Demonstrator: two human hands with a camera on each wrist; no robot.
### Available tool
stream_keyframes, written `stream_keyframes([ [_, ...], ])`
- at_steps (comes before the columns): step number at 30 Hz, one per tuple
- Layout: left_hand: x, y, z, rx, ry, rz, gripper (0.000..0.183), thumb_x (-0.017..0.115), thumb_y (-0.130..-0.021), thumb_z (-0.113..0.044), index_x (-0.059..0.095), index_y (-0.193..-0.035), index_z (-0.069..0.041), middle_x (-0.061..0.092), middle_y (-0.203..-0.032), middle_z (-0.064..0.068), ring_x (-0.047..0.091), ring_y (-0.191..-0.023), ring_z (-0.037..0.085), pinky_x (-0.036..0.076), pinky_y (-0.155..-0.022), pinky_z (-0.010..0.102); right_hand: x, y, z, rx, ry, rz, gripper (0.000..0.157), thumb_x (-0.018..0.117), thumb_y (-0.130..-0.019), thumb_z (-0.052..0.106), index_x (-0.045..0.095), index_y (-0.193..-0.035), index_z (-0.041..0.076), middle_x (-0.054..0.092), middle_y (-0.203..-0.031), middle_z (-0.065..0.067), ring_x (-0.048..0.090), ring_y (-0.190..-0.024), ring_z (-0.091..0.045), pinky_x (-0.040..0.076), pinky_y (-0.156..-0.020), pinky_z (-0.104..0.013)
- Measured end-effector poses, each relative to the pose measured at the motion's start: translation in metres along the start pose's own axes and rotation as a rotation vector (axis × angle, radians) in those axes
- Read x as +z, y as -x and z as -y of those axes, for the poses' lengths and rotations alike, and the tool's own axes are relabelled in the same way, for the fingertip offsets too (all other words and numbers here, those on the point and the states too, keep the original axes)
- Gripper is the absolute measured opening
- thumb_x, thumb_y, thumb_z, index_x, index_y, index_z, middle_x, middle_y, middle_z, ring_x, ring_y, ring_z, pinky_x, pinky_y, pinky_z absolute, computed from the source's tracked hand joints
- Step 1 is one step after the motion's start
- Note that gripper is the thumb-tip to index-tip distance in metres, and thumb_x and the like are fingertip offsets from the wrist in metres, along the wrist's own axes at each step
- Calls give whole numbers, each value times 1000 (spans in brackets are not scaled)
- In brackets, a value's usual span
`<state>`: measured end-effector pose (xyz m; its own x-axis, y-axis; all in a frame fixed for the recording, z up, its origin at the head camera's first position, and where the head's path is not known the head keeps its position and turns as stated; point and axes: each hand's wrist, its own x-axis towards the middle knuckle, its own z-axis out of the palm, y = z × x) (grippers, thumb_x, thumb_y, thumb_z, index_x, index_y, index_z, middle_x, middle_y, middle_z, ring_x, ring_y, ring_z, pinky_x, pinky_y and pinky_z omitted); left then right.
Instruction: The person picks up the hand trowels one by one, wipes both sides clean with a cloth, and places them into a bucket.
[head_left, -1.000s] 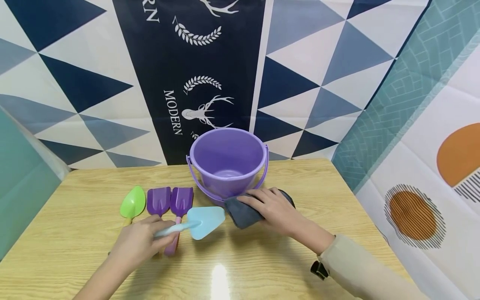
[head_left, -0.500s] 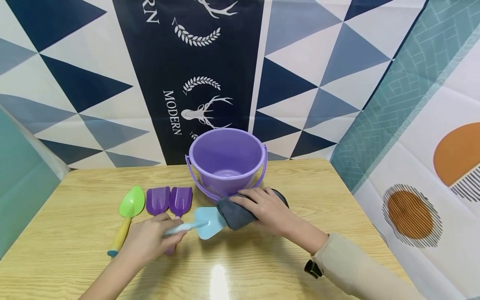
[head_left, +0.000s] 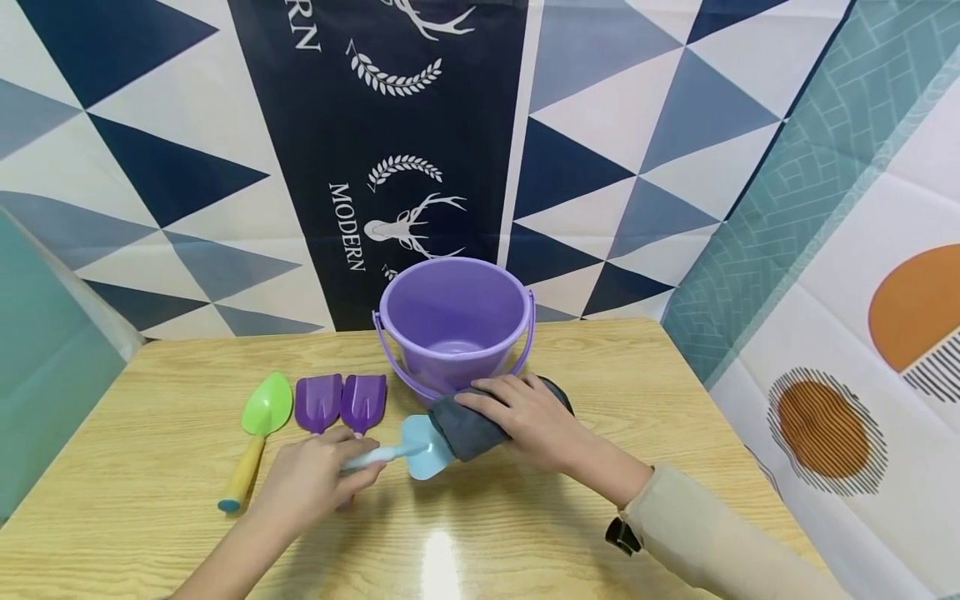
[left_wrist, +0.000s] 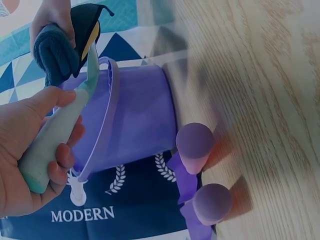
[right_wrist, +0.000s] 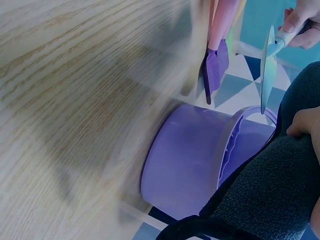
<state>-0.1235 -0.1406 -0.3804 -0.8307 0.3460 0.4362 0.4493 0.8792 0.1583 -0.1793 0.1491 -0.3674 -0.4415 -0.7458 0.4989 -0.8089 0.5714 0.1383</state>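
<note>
My left hand grips a light blue toy shovel by its handle, fingers wrapped around it in the left wrist view. The blade points right, and its tip end is covered by a dark grey cloth. My right hand holds that cloth bunched, fingers spread over its top. In the right wrist view the fleecy cloth fills the lower right, with the shovel's blade seen edge-on beyond it. Both hands are in front of a purple bucket, whose handle hangs forward.
Left of the bucket lie two purple shovels, their handles mostly hidden by my left hand. Beside them is a green shovel with a yellow handle. All rest on a wooden table backed by a patterned wall covering.
My left hand has moved right with the blue shovel, whose blade tip has gone under the cloth. My right hand and the cloth have shifted slightly left. The green shovel's handle has come into view.
</note>
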Motion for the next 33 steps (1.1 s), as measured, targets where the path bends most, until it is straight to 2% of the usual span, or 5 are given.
stream_keyframes([
  [13, 9, 2, -1, 95, -47, -91, 21, 79, -68, -36, 74, -83, -22, 62, -73, -9, 52, -53, 5, 37, -43, 19, 8, -3, 3, -18, 14, -22, 63, 81, -68, 18, 56, -125, 21, 62, -115, -2, 59, -104, -19, 49, -77, -39],
  [20, 8, -2, -4, 94, -56, -70, 20, 78, -71, -37, 74, -85, -23, 62, -74, -10, 52, -55, 5, 41, -45, 24, 6, -5, 4, -13, 23, -9, 60, 81, -69, 26, 57, -124, 22, 63, -115, -2, 59, -104, -19, 49, -77, -39],
  [26, 7, -4, -8, 84, -42, -42, 20, 77, -72, -37, 74, -87, -23, 63, -74, -10, 52, -56, 3, 43, -49, 28, 8, -5, 4, -16, 13, -2, 60, 81, -69, 24, 57, -124, 22, 62, -116, -2, 59, -104, -19, 48, -77, -39],
  [33, 7, -6, -10, 105, -43, -61, 20, 77, -72, -36, 74, -86, -23, 63, -75, -10, 51, -55, 2, 38, -48, 25, 11, -6, 5, -25, 28, 12, 61, 82, -69, 23, 57, -125, 23, 61, -117, -2, 58, -105, -19, 48, -77, -39],
])
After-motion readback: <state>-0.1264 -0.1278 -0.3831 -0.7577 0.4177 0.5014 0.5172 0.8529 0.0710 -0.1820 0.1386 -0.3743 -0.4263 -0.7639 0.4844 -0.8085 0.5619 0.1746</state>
